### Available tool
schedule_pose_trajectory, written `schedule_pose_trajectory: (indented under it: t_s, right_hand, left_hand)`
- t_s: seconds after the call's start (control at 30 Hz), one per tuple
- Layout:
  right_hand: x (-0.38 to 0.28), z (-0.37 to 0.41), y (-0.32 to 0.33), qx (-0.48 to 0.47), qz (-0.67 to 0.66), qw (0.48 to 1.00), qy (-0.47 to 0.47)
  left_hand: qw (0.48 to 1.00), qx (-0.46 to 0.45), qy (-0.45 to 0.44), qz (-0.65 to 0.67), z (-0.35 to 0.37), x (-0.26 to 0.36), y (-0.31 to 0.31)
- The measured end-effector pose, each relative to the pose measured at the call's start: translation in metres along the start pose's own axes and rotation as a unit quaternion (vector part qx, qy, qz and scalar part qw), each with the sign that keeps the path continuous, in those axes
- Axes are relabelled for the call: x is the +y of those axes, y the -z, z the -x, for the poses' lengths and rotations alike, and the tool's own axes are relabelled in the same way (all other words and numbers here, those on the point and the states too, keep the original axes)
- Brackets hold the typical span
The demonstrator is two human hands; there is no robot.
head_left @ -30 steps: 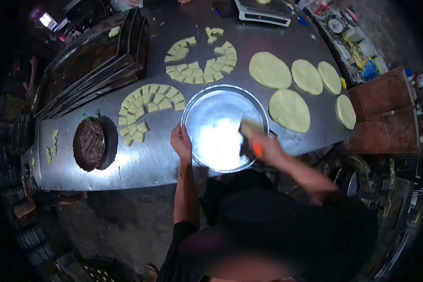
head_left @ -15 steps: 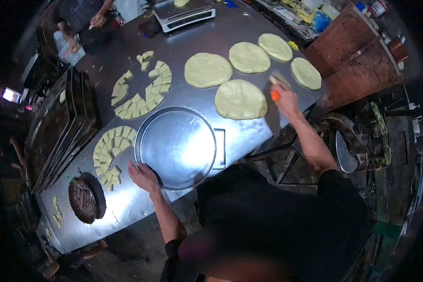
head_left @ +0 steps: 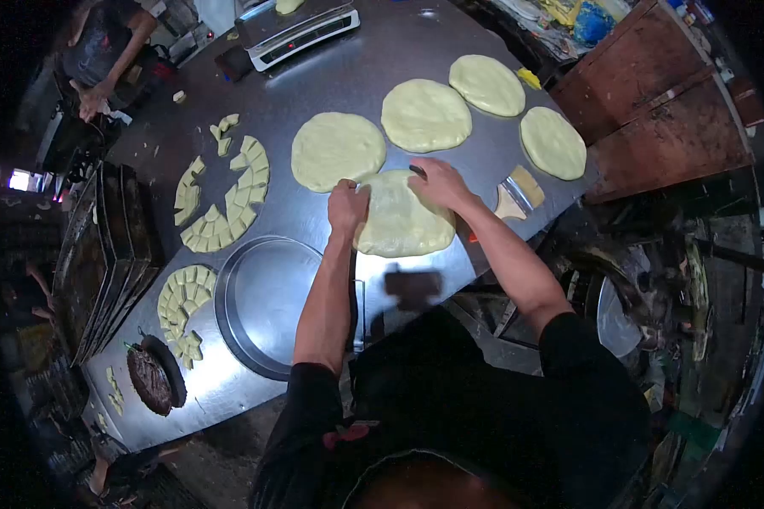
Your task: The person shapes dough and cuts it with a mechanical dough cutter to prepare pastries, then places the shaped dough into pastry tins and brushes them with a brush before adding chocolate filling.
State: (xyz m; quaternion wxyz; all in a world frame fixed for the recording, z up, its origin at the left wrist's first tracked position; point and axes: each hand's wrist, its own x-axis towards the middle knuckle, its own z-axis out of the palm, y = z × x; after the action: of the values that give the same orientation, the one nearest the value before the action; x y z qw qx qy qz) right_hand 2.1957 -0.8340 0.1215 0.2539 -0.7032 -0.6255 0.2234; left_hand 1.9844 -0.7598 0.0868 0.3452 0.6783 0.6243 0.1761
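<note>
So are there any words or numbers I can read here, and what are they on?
No text here can be read.
The weighing scale: its front panel is too blurred to read.
The coloured packets beyond the table: too small and blurred to read.

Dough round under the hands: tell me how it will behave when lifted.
Probably floppy: the dough round lies thin and flat, so it would likely sag between the left hand and right hand. It looks soft, so it may stretch or tear. Lying flat, it seems unlikely to roll.
</note>
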Motion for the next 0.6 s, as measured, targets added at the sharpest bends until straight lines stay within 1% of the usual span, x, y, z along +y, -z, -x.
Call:
schedule_pose_trajectory:
  t_s: [0.03, 0.07, 0.1, 0.13, 0.17, 0.2, 0.23, 0.27, 0.3, 0.33, 0.37, 0.4, 0.43, 0.47, 0.5, 0.53, 0.57, 0.6]
  right_hand:
    - [-0.006, -0.008, -0.006, -0.036, -0.008, 0.998, -0.049]
    - [-0.009, -0.013, -0.01, -0.075, -0.016, 0.992, -0.098]
    - [-0.013, -0.015, -0.006, -0.088, -0.021, 0.991, -0.101]
    - [-0.021, -0.018, 0.005, -0.184, 0.017, 0.975, -0.121]
    - [-0.029, -0.019, 0.015, -0.276, 0.056, 0.949, -0.139]
    - [-0.026, -0.009, 0.029, -0.278, 0.031, 0.96, -0.024]
    - [-0.018, 0.0, 0.04, -0.281, 0.032, 0.959, -0.019]
    - [-0.009, 0.011, 0.048, -0.205, -0.121, 0.969, 0.066]
    - [-0.003, 0.015, 0.05, -0.126, -0.269, 0.944, 0.146]
    - [0.001, 0.016, 0.041, -0.134, -0.271, 0.942, 0.142]
    - [0.007, 0.018, 0.025, -0.144, -0.412, 0.9, -0.006]
    - [0.011, 0.016, 0.013, -0.144, -0.531, 0.822, -0.147]
    - [0.013, 0.015, 0.005, -0.144, -0.53, 0.824, -0.143]
    - [0.014, 0.013, -0.001, -0.156, -0.375, 0.906, -0.122]
    - [0.013, 0.014, -0.004, -0.163, -0.209, 0.959, -0.101]
    - [-0.004, 0.019, 0.01, -0.163, -0.192, 0.965, -0.075]
    - [-0.019, 0.025, 0.026, -0.159, -0.188, 0.967, -0.071]
    - [-0.035, 0.034, 0.041, -0.11, -0.231, 0.965, -0.053]
  left_hand:
    - [1.0, -0.001, 0.008, -0.005, -0.002, 0.0, -0.004]
    - [0.999, -0.031, -0.001, -0.036, -0.004, -0.002, -0.007]
    - [0.996, -0.063, -0.007, -0.065, -0.001, -0.004, -0.01]
    - [0.984, -0.125, -0.013, -0.13, 0.008, 0.017, 0.005]
    - [0.983, -0.13, -0.001, -0.132, 0.021, 0.027, 0.02]
    - [0.979, -0.098, -0.13, -0.119, 0.031, 0.034, 0.036]
    - [0.958, -0.062, -0.258, -0.106, 0.037, 0.033, 0.046]
    - [0.94, 0.004, -0.341, 0.02, 0.042, 0.022, 0.048]
    - [0.942, 0.006, -0.335, 0.021, 0.039, 0.021, 0.044]
    - [0.951, -0.093, -0.211, 0.205, 0.037, 0.02, 0.039]
    - [0.904, -0.185, -0.074, 0.378, 0.038, 0.018, 0.034]
    - [0.913, -0.258, -0.012, 0.317, 0.031, 0.02, 0.032]
    - [0.91, -0.327, 0.047, 0.251, 0.022, 0.021, 0.031]
    - [0.919, -0.331, 0.007, 0.214, 0.015, 0.022, 0.028]
    - [0.925, -0.336, -0.031, 0.176, 0.014, 0.018, 0.026]
    - [0.925, -0.336, -0.031, 0.176, 0.023, 0.021, 0.034]
    - [0.929, -0.316, -0.047, 0.187, 0.029, 0.026, 0.044]
    - [0.933, -0.294, -0.064, 0.198, 0.036, 0.032, 0.058]
